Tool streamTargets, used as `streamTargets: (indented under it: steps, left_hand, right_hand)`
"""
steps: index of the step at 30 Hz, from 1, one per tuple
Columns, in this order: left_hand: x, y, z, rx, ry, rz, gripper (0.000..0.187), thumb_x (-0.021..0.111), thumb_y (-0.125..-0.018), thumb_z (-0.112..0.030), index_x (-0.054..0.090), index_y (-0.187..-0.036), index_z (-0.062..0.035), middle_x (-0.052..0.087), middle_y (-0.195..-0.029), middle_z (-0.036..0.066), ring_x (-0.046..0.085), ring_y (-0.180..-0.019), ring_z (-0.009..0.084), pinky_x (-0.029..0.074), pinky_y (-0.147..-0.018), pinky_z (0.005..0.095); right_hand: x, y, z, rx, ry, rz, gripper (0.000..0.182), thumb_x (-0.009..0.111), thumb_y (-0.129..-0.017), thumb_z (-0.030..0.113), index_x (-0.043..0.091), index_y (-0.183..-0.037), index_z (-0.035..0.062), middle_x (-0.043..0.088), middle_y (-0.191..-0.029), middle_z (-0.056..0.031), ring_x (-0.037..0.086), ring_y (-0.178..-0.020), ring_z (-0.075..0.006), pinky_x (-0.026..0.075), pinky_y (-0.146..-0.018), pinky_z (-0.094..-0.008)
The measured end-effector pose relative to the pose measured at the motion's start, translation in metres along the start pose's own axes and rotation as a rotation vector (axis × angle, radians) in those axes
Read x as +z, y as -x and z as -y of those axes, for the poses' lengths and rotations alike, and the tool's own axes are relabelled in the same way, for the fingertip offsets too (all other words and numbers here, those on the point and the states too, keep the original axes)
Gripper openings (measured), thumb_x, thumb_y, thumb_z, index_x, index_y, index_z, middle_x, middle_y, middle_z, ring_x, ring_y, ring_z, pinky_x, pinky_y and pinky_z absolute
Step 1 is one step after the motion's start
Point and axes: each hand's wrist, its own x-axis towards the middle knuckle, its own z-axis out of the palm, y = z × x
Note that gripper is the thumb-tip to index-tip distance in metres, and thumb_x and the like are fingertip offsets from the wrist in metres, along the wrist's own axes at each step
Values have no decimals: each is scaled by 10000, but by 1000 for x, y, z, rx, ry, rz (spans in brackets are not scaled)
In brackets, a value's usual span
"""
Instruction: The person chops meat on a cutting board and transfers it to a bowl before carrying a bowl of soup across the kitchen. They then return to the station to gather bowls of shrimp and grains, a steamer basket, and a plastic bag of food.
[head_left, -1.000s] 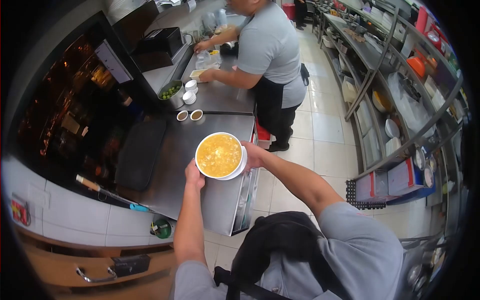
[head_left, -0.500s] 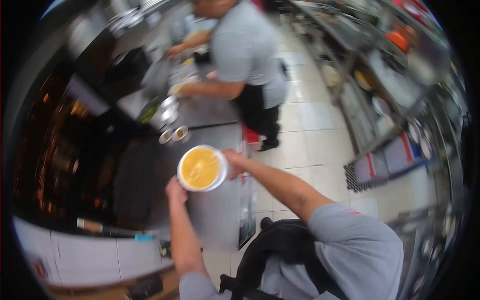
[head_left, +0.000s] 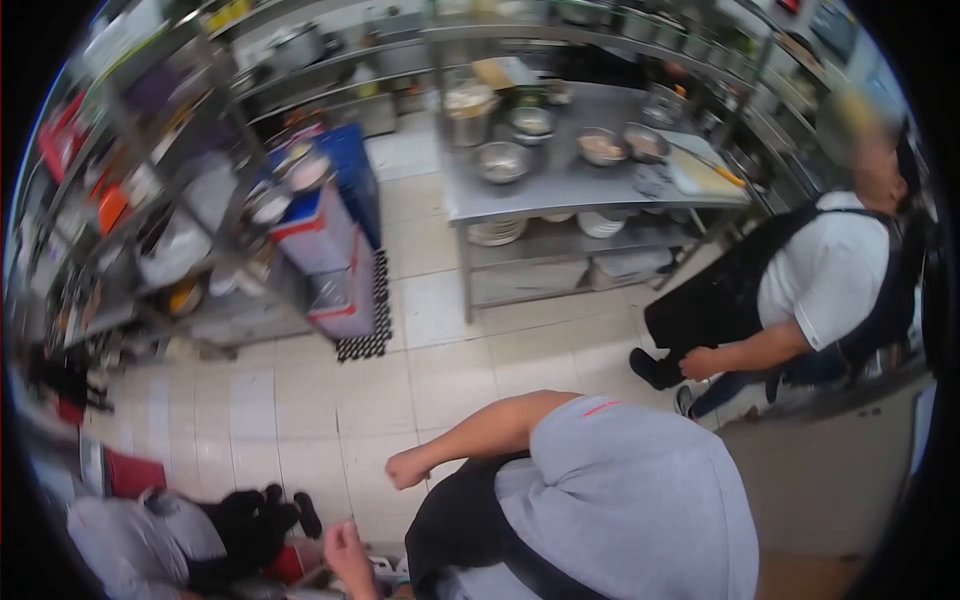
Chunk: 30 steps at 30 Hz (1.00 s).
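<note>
My right hand [head_left: 408,468] is closed in a loose fist over the tiled floor, nothing showing in it. Below and to its left is my left hand [head_left: 345,548], its fingers curled in and no object visible between them. Both hands are apart from each other. Close to my left wrist, at the bottom edge, some white containers [head_left: 385,566] are partly visible behind my forearm. The bowl of yellow food is out of view.
A steel table [head_left: 560,195] ahead bears metal bowls [head_left: 503,162] and a cutting board [head_left: 705,165] with a knife. One co-worker [head_left: 830,265] stands at right, another [head_left: 150,545] at lower left. Shelving [head_left: 190,215] and a red-and-white cooler [head_left: 315,240] stand left.
My hands no longer hold the white bowl of yellow food; they are now apart and curled. My view has swung from the counter to the aisle and steel table.
</note>
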Motion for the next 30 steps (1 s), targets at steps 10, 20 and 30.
streamTargets:
  steps: [10, 20, 30]
  left_hand:
    - [346, -69, -132, 302, -172, 854, 194, 713, -940, -167, 716, -1059, -14, 733, -972, 85, 684, -883, 193, 544, -783, 326]
    - [638, -97, -326, 1007, -385, 1265, 301, 732, -892, -229, 701, -1123, -38, 711, -1128, 169, 676, -1031, 345, 537, -902, 423]
    - [923, -129, -509, 1399, -557, 1004, 763, 790, -803, -272, 485, -1479, -91, 511, -1479, 194, 462, -1374, 401, 398, -1154, 461]
  right_hand:
    - [-110, 247, -268, 317, -455, -651, 247, 665, -873, 237, 707, -1000, 30, 678, -757, -127, 649, -581, -229, 552, -557, -387]
    - [-95, 394, -379, 315, -678, -1113, 296, 662, -938, 322, 705, -1061, 56, 682, -822, -92, 670, -688, -170, 531, -597, -356]
    - [-218, 557, -467, 524, -1050, -1318, 256, 629, -983, 229, 658, -1154, 41, 636, -1013, -88, 624, -768, -171, 616, -694, -340]
